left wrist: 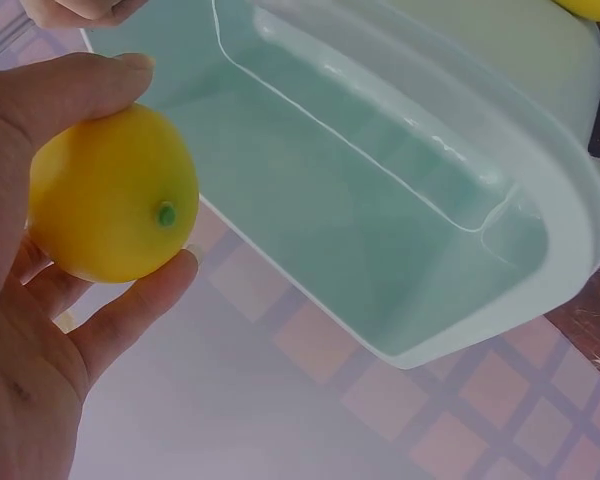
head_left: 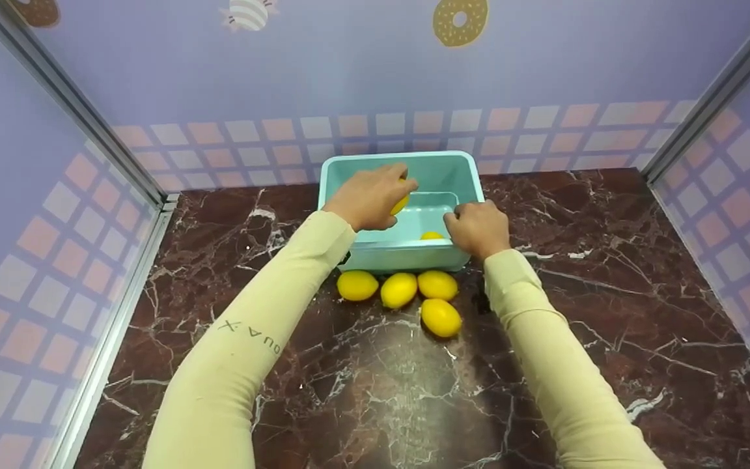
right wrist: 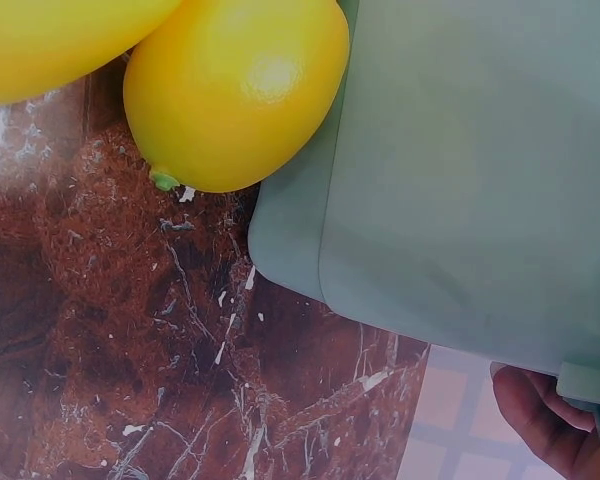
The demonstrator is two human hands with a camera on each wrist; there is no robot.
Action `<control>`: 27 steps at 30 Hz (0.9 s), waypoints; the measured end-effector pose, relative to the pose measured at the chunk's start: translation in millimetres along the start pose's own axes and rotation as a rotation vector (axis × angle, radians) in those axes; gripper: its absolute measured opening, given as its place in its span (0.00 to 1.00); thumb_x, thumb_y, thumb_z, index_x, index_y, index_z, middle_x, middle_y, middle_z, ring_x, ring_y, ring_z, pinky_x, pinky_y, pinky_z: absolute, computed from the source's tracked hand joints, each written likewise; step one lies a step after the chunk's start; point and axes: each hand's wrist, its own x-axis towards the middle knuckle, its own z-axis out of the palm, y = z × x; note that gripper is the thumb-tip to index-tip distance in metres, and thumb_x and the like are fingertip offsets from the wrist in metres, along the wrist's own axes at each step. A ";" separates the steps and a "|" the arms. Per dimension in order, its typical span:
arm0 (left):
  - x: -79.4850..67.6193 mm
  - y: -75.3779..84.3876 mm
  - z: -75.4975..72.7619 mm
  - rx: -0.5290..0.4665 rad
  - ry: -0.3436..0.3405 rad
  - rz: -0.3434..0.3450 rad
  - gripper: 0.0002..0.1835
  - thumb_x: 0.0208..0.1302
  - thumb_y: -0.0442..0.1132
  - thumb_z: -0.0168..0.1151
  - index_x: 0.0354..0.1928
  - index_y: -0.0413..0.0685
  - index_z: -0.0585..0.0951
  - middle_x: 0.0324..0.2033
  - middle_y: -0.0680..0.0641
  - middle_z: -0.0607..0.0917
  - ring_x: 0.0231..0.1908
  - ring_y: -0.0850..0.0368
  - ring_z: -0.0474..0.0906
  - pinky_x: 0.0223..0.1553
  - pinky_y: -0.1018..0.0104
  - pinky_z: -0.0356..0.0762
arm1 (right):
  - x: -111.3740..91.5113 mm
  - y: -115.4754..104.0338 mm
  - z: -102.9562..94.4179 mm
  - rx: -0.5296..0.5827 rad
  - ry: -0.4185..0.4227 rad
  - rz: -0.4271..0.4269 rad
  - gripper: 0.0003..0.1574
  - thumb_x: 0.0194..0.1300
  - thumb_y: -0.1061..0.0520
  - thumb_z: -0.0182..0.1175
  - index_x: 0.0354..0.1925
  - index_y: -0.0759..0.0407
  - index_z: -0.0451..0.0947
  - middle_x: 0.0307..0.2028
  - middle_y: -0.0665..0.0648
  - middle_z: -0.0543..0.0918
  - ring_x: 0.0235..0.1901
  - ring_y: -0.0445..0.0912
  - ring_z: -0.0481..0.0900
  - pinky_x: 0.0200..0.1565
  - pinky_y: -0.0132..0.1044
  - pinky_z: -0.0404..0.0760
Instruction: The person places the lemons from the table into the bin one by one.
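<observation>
Over the light teal plastic bin (head_left: 401,257), my left hand (head_left: 372,197) holds a yellow lemon (left wrist: 115,195) between thumb and fingers. In the left wrist view, the lemon's green stem end faces the camera. At the bin's right side, my right hand (head_left: 479,228) grips the rim; its curled fingers (right wrist: 540,415) show by the rim in the right wrist view. Another lemon (head_left: 431,236) lies inside the bin near the front wall, which partly hides it. Several lemons lie on the counter before the bin, among them one at the left (head_left: 357,285) and one closest to me (head_left: 441,318).
Dark red marbled counter (head_left: 271,404) spreads around the bin. Behind it rises a purple wall (head_left: 362,71) with a checked border, and side panels with metal edging (head_left: 121,306) stand left and right.
</observation>
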 end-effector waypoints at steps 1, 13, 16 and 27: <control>0.6 -0.3 0.3 0.002 0.001 0.000 0.26 0.57 0.41 0.67 0.58 0.50 0.73 0.50 0.44 0.73 0.42 0.51 0.73 0.39 0.56 0.80 | 0.1 0.1 0.3 0.001 0.000 0.001 0.30 0.68 0.43 0.40 0.33 0.61 0.82 0.40 0.66 0.85 0.46 0.64 0.78 0.46 0.62 0.76; 5.4 -3.1 -0.5 -0.022 -0.005 -0.026 0.30 0.56 0.42 0.69 0.62 0.52 0.72 0.50 0.44 0.73 0.44 0.50 0.73 0.43 0.56 0.80 | -1.7 -1.1 -1.2 0.012 0.005 -0.004 0.29 0.68 0.44 0.40 0.26 0.59 0.78 0.36 0.65 0.84 0.45 0.64 0.78 0.45 0.63 0.76; 6.3 -4.0 -0.4 -0.018 -0.007 -0.032 0.31 0.56 0.43 0.68 0.63 0.52 0.72 0.51 0.44 0.73 0.45 0.50 0.73 0.44 0.55 0.80 | -1.7 -1.3 -1.2 0.010 0.013 -0.004 0.28 0.68 0.44 0.40 0.25 0.59 0.78 0.35 0.65 0.84 0.44 0.64 0.79 0.44 0.62 0.77; 8.3 -6.1 0.2 -0.013 -0.013 -0.041 0.31 0.57 0.43 0.68 0.64 0.52 0.71 0.53 0.44 0.73 0.46 0.50 0.75 0.47 0.55 0.80 | -2.2 -0.7 -1.0 0.013 0.017 -0.002 0.28 0.67 0.43 0.41 0.23 0.59 0.76 0.34 0.66 0.84 0.43 0.64 0.79 0.43 0.62 0.77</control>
